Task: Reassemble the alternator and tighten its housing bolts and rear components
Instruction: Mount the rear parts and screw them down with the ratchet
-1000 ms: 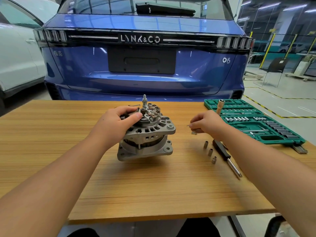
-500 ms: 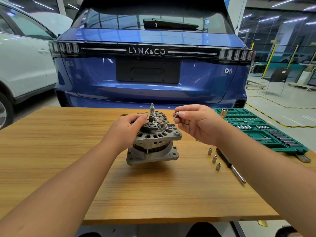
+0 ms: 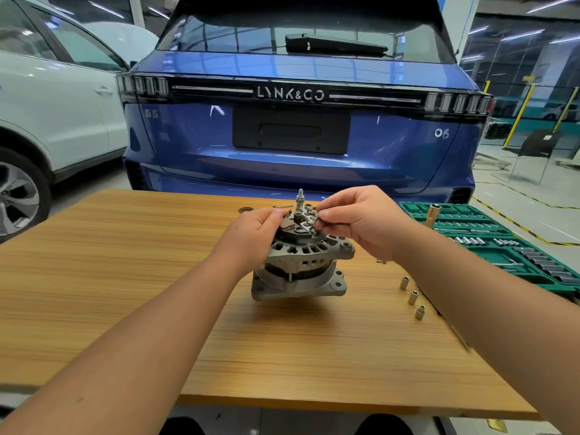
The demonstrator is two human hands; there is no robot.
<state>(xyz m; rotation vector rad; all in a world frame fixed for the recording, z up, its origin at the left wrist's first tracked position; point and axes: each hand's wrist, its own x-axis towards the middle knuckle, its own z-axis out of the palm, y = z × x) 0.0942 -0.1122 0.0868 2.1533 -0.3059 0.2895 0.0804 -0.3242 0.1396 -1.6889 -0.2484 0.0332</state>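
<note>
Tabletop [image 3: 131, 309] is left bare on the near and left sides. Mid-table, the alternator [image 3: 301, 265] is gripped at its top by the left hand [image 3: 254, 229]; a small fastener is pinched over it by the right hand [image 3: 361, 221]. Sockets are held in the green case [image 3: 502, 246] at the right edge.

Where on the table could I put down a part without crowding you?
The table is bare left of the alternator, and along its near edge between the forearms. Right of the alternator is crowded: three loose sockets and the green socket tray.
</note>
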